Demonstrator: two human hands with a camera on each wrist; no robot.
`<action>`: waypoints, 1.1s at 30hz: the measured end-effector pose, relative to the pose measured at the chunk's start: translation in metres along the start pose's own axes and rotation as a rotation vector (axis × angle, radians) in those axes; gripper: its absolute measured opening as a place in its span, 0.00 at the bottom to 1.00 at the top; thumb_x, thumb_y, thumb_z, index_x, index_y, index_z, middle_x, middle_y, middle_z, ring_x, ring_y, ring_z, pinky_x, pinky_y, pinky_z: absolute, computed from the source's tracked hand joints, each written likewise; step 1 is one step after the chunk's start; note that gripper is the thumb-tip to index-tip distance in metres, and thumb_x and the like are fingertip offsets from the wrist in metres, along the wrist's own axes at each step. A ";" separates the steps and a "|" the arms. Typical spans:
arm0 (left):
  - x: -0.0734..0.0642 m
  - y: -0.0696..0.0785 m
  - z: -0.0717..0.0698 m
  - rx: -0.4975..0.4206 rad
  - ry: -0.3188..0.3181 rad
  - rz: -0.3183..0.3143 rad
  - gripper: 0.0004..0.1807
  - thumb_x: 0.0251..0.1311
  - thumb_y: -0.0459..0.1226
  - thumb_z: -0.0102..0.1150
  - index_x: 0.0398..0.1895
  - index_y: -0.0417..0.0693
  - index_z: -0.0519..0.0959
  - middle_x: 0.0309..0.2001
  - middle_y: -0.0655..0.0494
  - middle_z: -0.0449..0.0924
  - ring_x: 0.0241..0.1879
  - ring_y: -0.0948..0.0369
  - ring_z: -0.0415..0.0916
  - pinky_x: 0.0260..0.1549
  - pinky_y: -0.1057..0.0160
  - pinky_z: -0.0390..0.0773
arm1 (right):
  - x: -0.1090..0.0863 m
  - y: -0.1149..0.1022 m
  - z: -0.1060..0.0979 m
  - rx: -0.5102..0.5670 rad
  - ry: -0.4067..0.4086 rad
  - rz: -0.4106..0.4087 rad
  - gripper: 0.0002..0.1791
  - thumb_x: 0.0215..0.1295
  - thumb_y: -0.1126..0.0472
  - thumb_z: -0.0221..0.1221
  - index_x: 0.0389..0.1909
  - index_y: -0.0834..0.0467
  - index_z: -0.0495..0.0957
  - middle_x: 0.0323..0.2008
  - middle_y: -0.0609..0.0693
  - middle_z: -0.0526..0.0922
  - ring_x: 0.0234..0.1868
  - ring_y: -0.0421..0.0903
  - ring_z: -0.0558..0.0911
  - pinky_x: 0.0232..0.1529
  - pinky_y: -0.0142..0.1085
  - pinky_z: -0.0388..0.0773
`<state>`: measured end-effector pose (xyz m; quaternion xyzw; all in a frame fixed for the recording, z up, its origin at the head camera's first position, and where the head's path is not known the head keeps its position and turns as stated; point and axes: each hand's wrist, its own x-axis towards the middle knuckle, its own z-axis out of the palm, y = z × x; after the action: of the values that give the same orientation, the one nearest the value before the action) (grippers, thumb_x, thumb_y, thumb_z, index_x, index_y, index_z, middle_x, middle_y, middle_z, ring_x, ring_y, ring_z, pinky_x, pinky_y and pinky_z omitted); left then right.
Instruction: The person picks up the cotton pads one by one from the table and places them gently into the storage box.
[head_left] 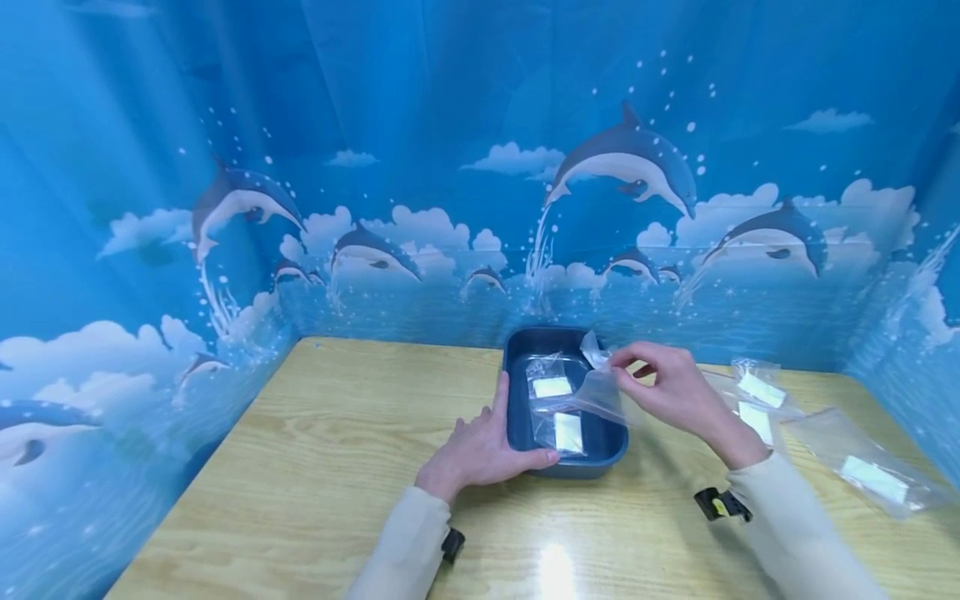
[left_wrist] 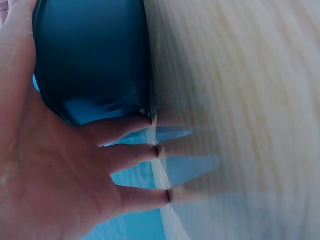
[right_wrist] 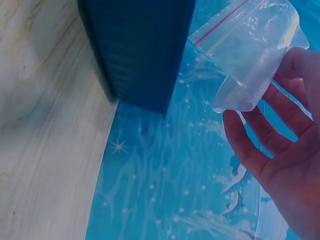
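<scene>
A dark blue rectangular bin (head_left: 609,460) stands at the table's back edge. My left hand (head_left: 480,450) rests at its near left corner, fingers spread straight along the left side, thumb over the near rim. In the left wrist view, that hand's other fingertips (left_wrist: 162,195) touch the table. With thumb and fingers, my right hand (head_left: 671,392) pinches a clear zip-lock bag (right_wrist: 250,45) with a red seal line, held above the bin's right side. Inside the bin lie two clear bags, one with a white piece (head_left: 552,387), another with a white piece (head_left: 568,433).
Right of the bin, several clear bags with white pieces lie on the wood-grain table (head_left: 360,433): one bag at the back (head_left: 761,389), another larger bag (head_left: 873,479) toward the right edge. A blue dolphin-print curtain (head_left: 450,167) rises behind the table.
</scene>
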<state>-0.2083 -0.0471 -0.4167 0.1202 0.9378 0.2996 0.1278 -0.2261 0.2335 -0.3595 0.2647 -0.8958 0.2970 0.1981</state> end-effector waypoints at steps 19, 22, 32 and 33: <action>0.000 0.001 -0.001 0.000 -0.009 0.002 0.73 0.49 0.76 0.61 0.83 0.59 0.25 0.76 0.34 0.63 0.74 0.40 0.65 0.76 0.30 0.50 | 0.016 -0.017 0.023 -0.057 -0.094 -0.105 0.05 0.65 0.67 0.64 0.39 0.55 0.86 0.36 0.48 0.89 0.30 0.39 0.77 0.29 0.31 0.78; -0.001 0.001 -0.002 0.002 -0.014 0.002 0.73 0.49 0.76 0.61 0.83 0.59 0.25 0.76 0.34 0.62 0.74 0.40 0.65 0.76 0.30 0.50 | 0.016 -0.017 0.027 -0.066 -0.116 -0.106 0.05 0.65 0.66 0.65 0.39 0.55 0.86 0.35 0.47 0.88 0.30 0.39 0.78 0.30 0.32 0.78; 0.001 0.000 -0.002 0.003 -0.017 -0.006 0.73 0.48 0.76 0.60 0.83 0.61 0.26 0.76 0.35 0.63 0.73 0.40 0.66 0.76 0.30 0.51 | 0.017 -0.017 0.037 -0.146 -0.164 -0.079 0.04 0.64 0.63 0.66 0.39 0.54 0.85 0.36 0.47 0.88 0.35 0.40 0.82 0.39 0.39 0.83; 0.001 0.000 -0.001 0.003 -0.018 -0.007 0.73 0.48 0.76 0.60 0.83 0.61 0.26 0.76 0.35 0.63 0.74 0.40 0.66 0.76 0.30 0.50 | 0.018 -0.017 0.038 -0.154 -0.169 -0.074 0.04 0.64 0.63 0.66 0.39 0.54 0.85 0.36 0.47 0.88 0.35 0.41 0.82 0.40 0.41 0.84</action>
<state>-0.2093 -0.0473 -0.4155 0.1197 0.9375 0.2965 0.1371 -0.2373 0.1913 -0.3714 0.3060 -0.9190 0.1965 0.1523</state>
